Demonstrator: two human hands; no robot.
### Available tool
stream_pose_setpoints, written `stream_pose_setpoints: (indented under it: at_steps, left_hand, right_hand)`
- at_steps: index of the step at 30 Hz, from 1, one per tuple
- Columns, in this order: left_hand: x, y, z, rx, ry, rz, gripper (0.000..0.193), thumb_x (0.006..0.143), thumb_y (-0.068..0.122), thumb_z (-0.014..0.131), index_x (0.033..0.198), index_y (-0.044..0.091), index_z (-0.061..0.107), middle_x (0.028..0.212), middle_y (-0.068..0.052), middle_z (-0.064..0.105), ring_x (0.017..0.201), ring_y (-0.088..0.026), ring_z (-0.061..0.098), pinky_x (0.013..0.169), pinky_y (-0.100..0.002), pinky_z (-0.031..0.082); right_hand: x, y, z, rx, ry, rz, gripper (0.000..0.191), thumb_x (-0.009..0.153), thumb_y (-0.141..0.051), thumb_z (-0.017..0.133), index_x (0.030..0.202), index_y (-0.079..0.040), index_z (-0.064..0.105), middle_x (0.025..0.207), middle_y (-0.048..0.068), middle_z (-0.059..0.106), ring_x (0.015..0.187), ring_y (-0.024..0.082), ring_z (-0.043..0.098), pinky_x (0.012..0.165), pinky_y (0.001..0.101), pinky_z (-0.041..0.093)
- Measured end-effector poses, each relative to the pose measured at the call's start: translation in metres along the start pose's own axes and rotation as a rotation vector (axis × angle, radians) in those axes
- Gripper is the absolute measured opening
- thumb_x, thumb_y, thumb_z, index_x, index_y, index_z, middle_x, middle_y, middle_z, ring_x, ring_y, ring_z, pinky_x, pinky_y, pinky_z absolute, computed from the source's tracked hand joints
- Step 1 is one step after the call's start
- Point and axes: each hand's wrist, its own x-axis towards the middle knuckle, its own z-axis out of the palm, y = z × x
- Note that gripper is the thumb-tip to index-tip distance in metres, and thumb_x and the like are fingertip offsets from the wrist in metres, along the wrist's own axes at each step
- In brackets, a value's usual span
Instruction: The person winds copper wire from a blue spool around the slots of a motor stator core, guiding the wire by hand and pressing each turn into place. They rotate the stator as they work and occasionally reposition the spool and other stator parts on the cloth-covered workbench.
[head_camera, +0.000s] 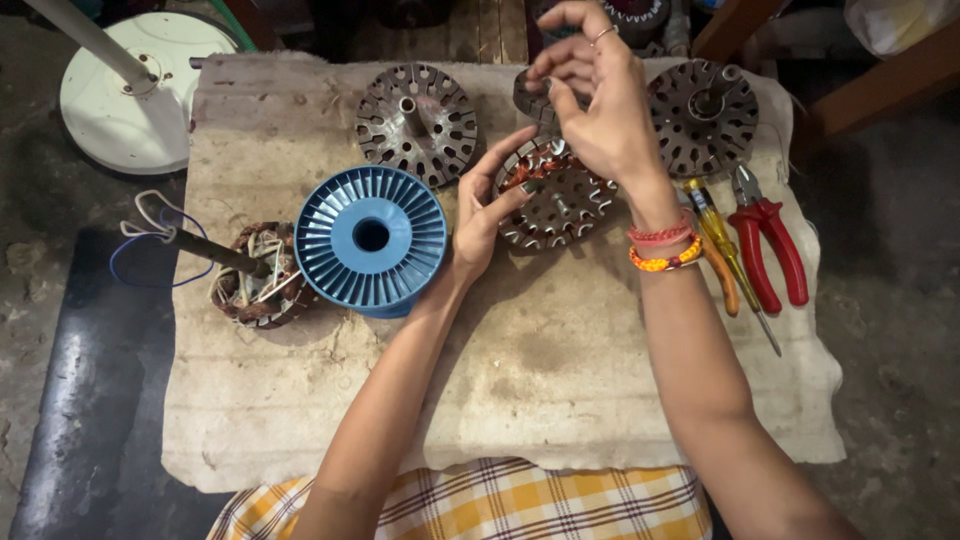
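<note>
Head view: left hand (484, 212) grips the stator (553, 195) (fingers spread); right hand (597, 97) hovers above, fingertips pinched.

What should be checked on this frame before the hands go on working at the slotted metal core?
1. Left hand steadies the core at its edge: ok.
2. Right hand raised above the core, fingers pinched: ok.
3. Fine wire between the fingers: cannot tell.
4. Blue spool lying beside the left hand: ok.
5. Red-handled pliers and screwdriver lying right of the right wrist: ok.
6. Core flat on the cloth: cannot tell.
</note>
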Motion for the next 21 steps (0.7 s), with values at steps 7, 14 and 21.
stream_pose_setpoints:
  at_steps: [7,14,21]
  left_hand:
    - [0.002,-0.005,-0.002,0.006,0.023,0.044,0.074,0.084,0.009,0.069,0.154,-0.002,0.046,0.155,-0.016,0.054,0.142,-0.024,0.054,0.125,-0.037,0.037]
    - [0.001,-0.004,-0.004,-0.086,0.053,0.037,0.081,0.084,0.015,0.075,0.156,0.0,0.044,0.159,-0.017,0.049,0.151,-0.029,0.044,0.13,-0.043,0.031]
    - [0.003,-0.01,-0.006,-0.152,0.08,0.038,0.084,0.083,0.008,0.08,0.158,0.0,0.042,0.158,-0.017,0.049,0.151,-0.03,0.042,0.13,-0.044,0.031]
  right_hand:
    - [-0.003,-0.009,0.001,0.089,-0.115,0.06,0.07,0.088,0.023,0.043,0.15,-0.008,0.044,0.123,0.013,0.07,0.116,0.021,0.073,0.093,0.0318,0.06]
    - [-0.001,-0.021,-0.003,-0.241,0.02,-0.003,0.064,0.091,0.018,0.055,0.148,-0.01,0.048,0.111,0.011,0.076,0.103,0.017,0.075,0.081,0.0277,0.059]
    - [-0.004,-0.04,-0.006,-0.336,-0.091,0.208,0.06,0.089,0.007,0.06,0.146,-0.009,0.047,0.093,0.006,0.08,0.058,0.015,0.06,0.064,0.0307,0.049]
